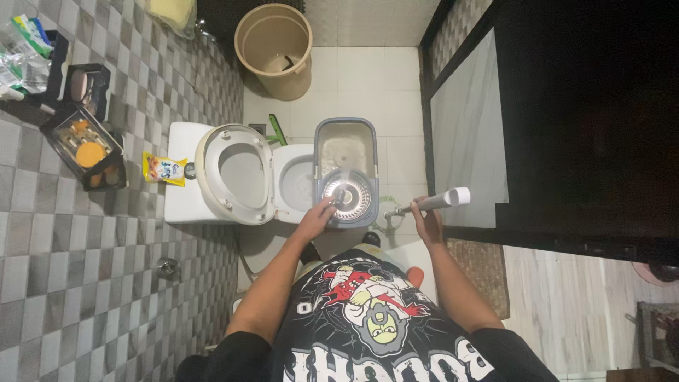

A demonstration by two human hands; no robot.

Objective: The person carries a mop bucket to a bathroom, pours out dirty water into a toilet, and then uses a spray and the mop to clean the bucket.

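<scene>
Mop bucket [346, 170] at frame centre, on floor tiles [361, 78] just beside open toilet [237, 173]. Left hand [320, 212] at spinner basket [346, 197], fingers curled on its rim. Right hand [426, 216] clenched around mop handle [435, 202]. Handle's long axis near horizontal, white end pointing right. Mop head hidden, so wringing progress unclear. Brown bin [274, 48] above.

Single head-worn view, aimed straight down

The bathroom floor is seen from standing height; the mop bucket [345, 173] is framed just beyond the left hand [320, 214], mid-frame.
</scene>
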